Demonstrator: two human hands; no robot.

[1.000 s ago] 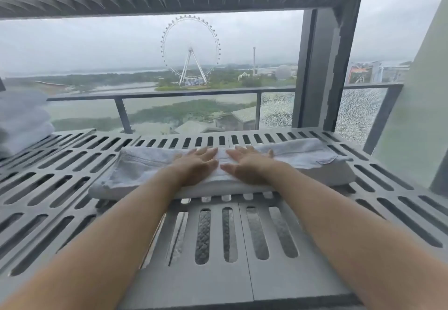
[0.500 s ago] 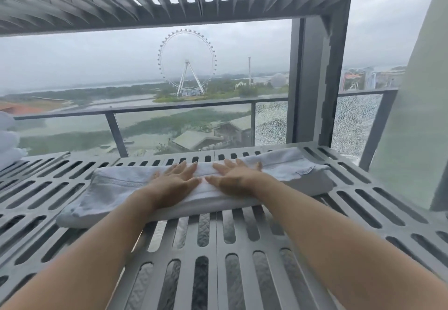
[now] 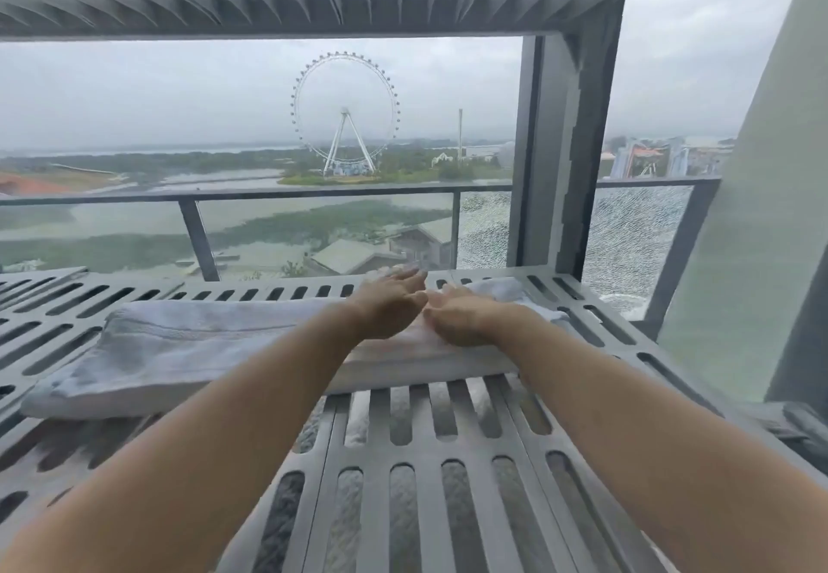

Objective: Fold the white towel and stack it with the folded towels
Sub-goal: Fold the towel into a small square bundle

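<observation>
Head view showed the white towel (image 3: pixel 201 348) lying across the slatted shelf (image 3: pixel 448 460), left hand (image 3: pixel 390 306) and right hand (image 3: pixel 466 324) flat upon it, grips wide, holding nothing; smoothing outward evenly seemed best to keep edges aligned.

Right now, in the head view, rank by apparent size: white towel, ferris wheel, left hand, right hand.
1. white towel, by far the widest thing named.
2. ferris wheel, bigger than either hand in the frame only; it is far off.
3. left hand and right hand look alike, so no ranking between them.
</observation>
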